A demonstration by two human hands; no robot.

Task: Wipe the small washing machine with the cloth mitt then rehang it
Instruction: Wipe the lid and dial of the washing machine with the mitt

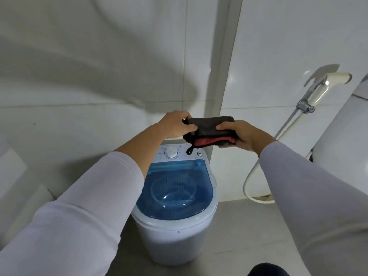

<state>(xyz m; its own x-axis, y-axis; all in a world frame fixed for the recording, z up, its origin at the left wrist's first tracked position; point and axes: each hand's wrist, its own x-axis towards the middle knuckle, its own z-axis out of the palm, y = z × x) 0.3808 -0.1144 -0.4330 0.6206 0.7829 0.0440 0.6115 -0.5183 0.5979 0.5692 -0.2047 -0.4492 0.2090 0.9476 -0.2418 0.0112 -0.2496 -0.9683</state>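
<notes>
Gripping the mitt at each end, the left hand and right hand close on it, holding it above the washer, clear of its lid.

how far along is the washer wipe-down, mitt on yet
Done: nothing visibly wiped; no hook is in view. In hand: left hand and right hand hold the cloth mitt above the washing machine, not worn. Left: wiping, then rehanging.
</notes>
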